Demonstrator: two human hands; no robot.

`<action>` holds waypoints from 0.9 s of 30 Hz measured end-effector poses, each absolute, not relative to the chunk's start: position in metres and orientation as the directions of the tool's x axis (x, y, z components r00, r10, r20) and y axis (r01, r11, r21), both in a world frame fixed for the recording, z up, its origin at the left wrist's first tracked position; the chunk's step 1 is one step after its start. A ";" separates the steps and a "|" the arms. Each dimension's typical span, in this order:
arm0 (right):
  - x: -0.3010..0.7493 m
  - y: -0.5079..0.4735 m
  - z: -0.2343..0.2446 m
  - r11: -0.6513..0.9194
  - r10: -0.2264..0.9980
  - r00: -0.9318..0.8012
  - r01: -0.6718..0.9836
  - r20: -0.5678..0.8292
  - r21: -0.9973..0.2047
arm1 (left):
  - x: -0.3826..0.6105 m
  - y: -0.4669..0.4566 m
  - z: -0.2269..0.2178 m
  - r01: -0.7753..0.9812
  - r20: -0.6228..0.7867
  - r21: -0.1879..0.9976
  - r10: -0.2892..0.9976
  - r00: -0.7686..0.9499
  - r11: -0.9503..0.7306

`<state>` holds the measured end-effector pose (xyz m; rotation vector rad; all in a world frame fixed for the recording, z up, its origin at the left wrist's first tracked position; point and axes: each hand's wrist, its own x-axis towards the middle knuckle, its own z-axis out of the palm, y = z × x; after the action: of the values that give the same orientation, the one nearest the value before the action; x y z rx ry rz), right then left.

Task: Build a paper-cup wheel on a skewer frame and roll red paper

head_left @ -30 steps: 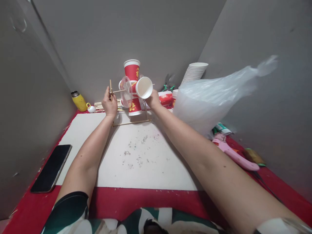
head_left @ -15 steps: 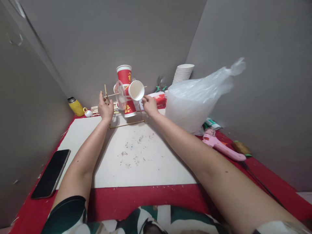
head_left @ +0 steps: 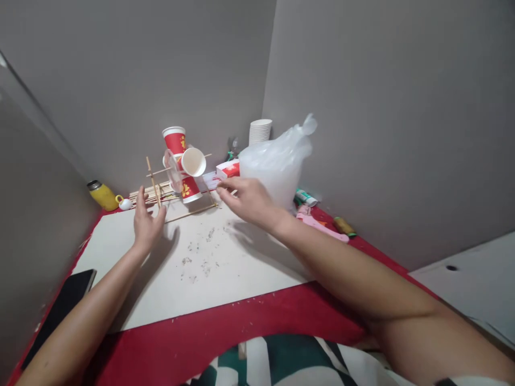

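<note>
A wheel of red and white paper cups [head_left: 182, 166] hangs on a horizontal skewer in a frame of thin wooden sticks [head_left: 154, 185] at the far side of a white board [head_left: 193, 257]. My left hand [head_left: 147, 222] is open just in front of the frame's left upright, fingers spread, holding nothing. My right hand [head_left: 245, 199] hovers over the board to the right of the frame, fingers loosely extended toward the sticks. I see nothing in it.
A black phone [head_left: 60, 308] lies at the left on the red tablecloth [head_left: 209, 338]. A yellow bottle [head_left: 102, 195] and loose skewers [head_left: 145, 192] sit by the back wall. A clear plastic bag [head_left: 277, 166], stacked white cups [head_left: 259, 131] and a pink glue gun [head_left: 322, 225] are at the right.
Both hands have let go of the stick frame and drawn back toward me. The view has swung to the right, so the cup wheel now sits further left.
</note>
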<state>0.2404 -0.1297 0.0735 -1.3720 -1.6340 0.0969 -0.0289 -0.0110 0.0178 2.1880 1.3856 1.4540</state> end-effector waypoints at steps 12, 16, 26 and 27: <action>0.399 -0.134 0.118 0.224 0.699 0.472 0.569 0.537 -0.791 | 0.059 -0.117 0.045 0.185 0.377 0.806 0.729 0.572 -0.562; 0.387 -0.133 0.094 0.317 0.666 0.442 0.561 0.600 -0.765 | 0.096 -0.122 0.070 0.077 0.536 0.735 0.646 0.543 -0.674; 0.355 -0.160 0.079 0.557 0.443 0.313 0.638 0.840 -0.532 | 0.174 -0.088 0.119 0.024 0.732 0.463 0.398 0.553 -0.886; 0.353 -0.162 0.078 0.577 0.431 0.281 0.645 0.858 -0.501 | 0.176 -0.086 0.118 0.009 0.724 0.464 0.385 0.572 -0.886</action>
<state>0.3531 -0.1623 0.0783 -1.0241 -1.3443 -0.1837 0.1765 -0.0862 0.1183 2.3948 0.3180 1.2464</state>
